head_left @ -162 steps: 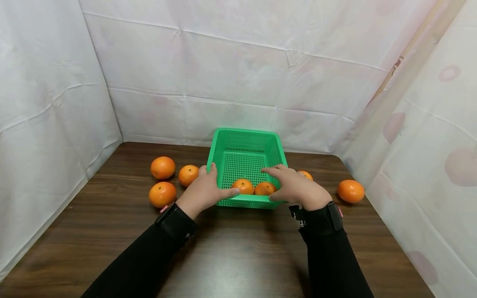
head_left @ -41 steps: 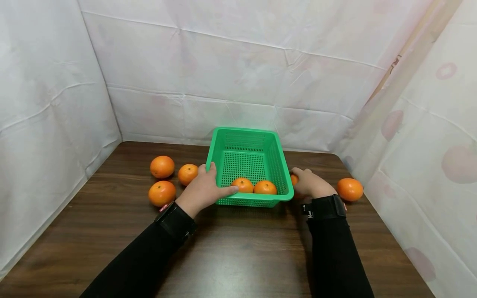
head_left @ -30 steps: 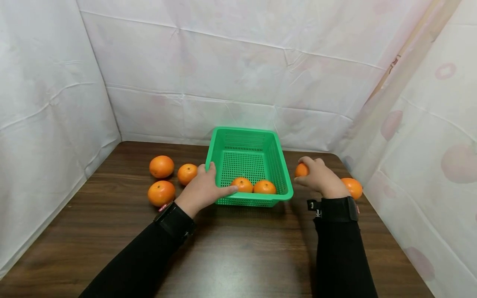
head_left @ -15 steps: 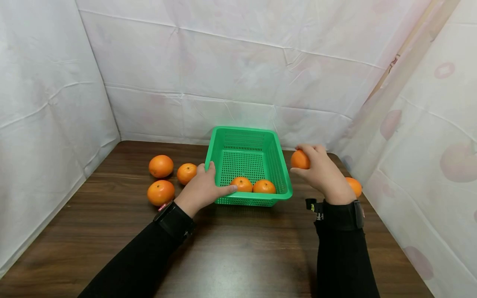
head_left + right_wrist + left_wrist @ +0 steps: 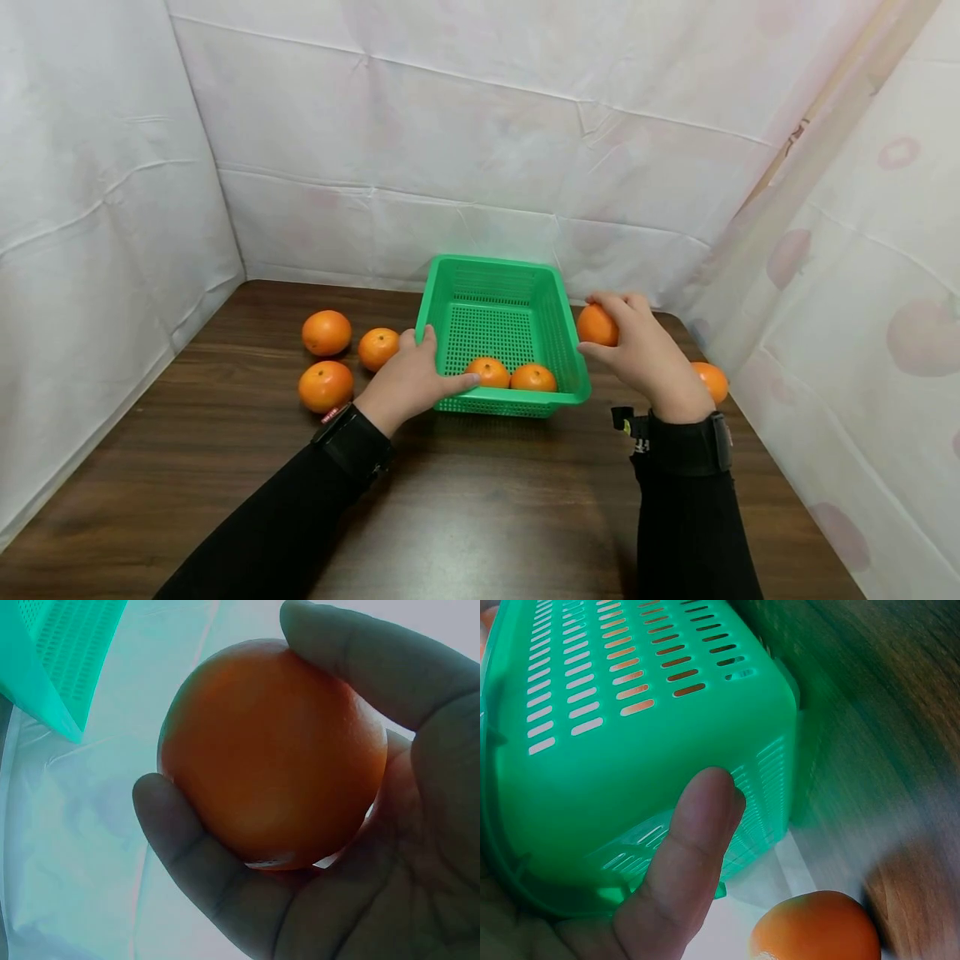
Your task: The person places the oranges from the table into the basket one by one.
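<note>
right fingers [image 5: 352, 656]: clamped on orange [image 5: 597, 325], raised since earlier | left fingers [image 5: 694, 847]: still clamped on green basket [image 5: 491, 329]

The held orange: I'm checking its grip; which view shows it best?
The right wrist view: the orange looks largest there, gripped by the right hand. The head view shows it smaller, partly covered; the left wrist view doesn't.

A held orange [image 5: 597, 325] hangs beside the green basket [image 5: 566, 397].
</note>
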Demonstrator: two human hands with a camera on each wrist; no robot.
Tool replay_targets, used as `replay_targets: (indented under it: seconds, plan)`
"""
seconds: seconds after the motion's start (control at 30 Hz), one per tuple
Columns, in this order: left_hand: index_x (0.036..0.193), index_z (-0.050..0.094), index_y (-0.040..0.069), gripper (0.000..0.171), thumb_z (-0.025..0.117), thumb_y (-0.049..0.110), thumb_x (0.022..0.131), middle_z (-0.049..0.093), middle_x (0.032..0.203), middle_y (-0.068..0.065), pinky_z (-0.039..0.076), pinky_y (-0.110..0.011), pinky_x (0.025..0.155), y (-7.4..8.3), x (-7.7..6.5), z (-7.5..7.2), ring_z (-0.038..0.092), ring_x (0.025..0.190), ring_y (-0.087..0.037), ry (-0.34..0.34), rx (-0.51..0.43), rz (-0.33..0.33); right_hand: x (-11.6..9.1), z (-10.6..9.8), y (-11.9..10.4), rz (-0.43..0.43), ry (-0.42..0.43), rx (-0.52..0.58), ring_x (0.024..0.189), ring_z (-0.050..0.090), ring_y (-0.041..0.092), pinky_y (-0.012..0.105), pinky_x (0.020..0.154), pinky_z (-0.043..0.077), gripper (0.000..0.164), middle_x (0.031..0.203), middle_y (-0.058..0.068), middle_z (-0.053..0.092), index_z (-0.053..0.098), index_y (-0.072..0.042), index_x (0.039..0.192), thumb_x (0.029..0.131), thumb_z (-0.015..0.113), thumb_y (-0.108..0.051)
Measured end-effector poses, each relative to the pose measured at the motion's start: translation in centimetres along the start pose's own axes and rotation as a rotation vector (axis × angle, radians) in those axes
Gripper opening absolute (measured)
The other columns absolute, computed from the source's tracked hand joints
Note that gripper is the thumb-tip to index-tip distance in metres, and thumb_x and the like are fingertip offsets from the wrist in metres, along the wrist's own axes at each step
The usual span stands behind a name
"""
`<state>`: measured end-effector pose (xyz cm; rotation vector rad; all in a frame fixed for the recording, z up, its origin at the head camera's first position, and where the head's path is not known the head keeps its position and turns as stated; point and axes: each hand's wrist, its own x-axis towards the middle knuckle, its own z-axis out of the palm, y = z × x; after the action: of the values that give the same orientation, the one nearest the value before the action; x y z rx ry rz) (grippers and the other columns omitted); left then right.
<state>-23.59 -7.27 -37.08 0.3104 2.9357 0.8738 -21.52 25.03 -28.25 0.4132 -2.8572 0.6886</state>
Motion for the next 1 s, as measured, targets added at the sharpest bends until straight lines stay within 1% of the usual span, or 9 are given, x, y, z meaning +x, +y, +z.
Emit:
replay_targets:
  seconds: [0.1,0.17,0.27,0.37,0.57,0.67,0.77,0.9,1.0]
  plan:
    - [0.156,0.005,0.005,0.122,0.054,0.084,0.076,0.006,0.156,-0.026,0.053,-0.043,0.076,0.1,-0.1,-0.1,0.056,0.1,-0.03,0.003,0.003,-0.001,0.1,0.2,0.0,-0.011,-0.026,0.008,0.096,0.05,0.03,0.045,0.077,0.049,0.059,0.128,0.016,0.036,0.044,-0.025,0.142,0.09,0.074,-0.027]
    - [0.156,0.004,0.005,0.121,0.054,0.083,0.077,0.006,0.155,-0.027,0.053,-0.042,0.075,0.1,-0.1,-0.1,0.056,0.098,-0.029,0.003,0.004,0.001,0.2,0.4,0.0,-0.025,-0.059,0.018,0.097,0.049,0.029,0.045,0.077,0.048,0.06,0.128,0.015,0.037,0.043,-0.025,0.143,0.091,0.073,-0.029]
    - [0.156,0.003,0.006,0.121,0.053,0.083,0.077,0.005,0.156,-0.027,0.053,-0.041,0.074,0.1,-0.1,-0.1,0.056,0.098,-0.029,-0.001,0.006,-0.001,0.4,0.9,0.0,-0.032,-0.107,0.026,0.101,0.049,0.027,0.042,0.08,0.047,0.063,0.133,0.013,0.037,0.041,-0.026,0.145,0.091,0.073,-0.033]
    - [0.156,0.003,0.006,0.123,0.052,0.085,0.076,0.005,0.156,-0.026,0.053,-0.042,0.076,0.1,0.0,-0.1,0.055,0.101,-0.029,-0.003,0.008,-0.006,0.5,1.4,0.0,-0.028,-0.141,0.032,0.105,0.048,0.025,0.042,0.086,0.046,0.065,0.14,0.012,0.034,0.038,-0.026,0.147,0.092,0.071,-0.035]
    - [0.156,0.003,0.006,0.124,0.052,0.086,0.075,0.005,0.156,-0.026,0.052,-0.044,0.079,-0.1,0.1,0.1,0.054,0.107,-0.031,-0.003,0.001,-0.002,0.9,2.2,0.2,-0.016,-0.173,0.043,0.103,0.049,0.026,0.042,0.084,0.047,0.062,0.137,0.011,0.035,0.039,-0.029,0.145,0.092,0.071,-0.034]
    - [0.156,0.003,0.007,0.122,0.053,0.085,0.076,0.004,0.157,-0.025,0.052,-0.043,0.079,0.1,0.2,0.4,0.054,0.108,-0.031,-0.011,-0.004,-0.002,0.8,2.5,0.5,-0.002,-0.197,0.053,0.103,0.049,0.027,0.042,0.084,0.047,0.062,0.138,0.012,0.033,0.038,-0.03,0.146,0.093,0.07,-0.034]
    - [0.156,0.002,0.008,0.122,0.053,0.084,0.076,0.003,0.157,-0.025,0.052,-0.043,0.078,0.2,0.3,0.7,0.054,0.108,-0.031,-0.014,0.0,-0.004,0.7,2.7,0.7,0.012,-0.203,0.05,0.102,0.05,0.027,0.041,0.082,0.048,0.062,0.137,0.013,0.034,0.038,-0.03,0.146,0.093,0.071,-0.033]
    - [0.156,0.004,0.007,0.126,0.05,0.089,0.073,0.005,0.156,-0.025,0.052,-0.044,0.078,0.4,0.4,0.9,0.054,0.106,-0.031,-0.007,0.006,0.003,0.6,2.9,0.8,0.001,-0.189,0.04,0.1,0.051,0.026,0.041,0.08,0.048,0.062,0.134,0.012,0.035,0.04,-0.03,0.145,0.092,0.072,-0.032]
    - [0.156,0.004,0.008,0.128,0.048,0.091,0.07,0.005,0.156,-0.025,0.053,-0.043,0.076,0.3,0.3,0.9,0.056,0.104,-0.03,-0.001,0.009,0.0,0.8,2.9,0.8,-0.027,-0.2,0.026,0.101,0.05,0.025,0.04,0.082,0.048,0.063,0.137,0.012,0.034,0.039,-0.028,0.145,0.092,0.072,-0.03]
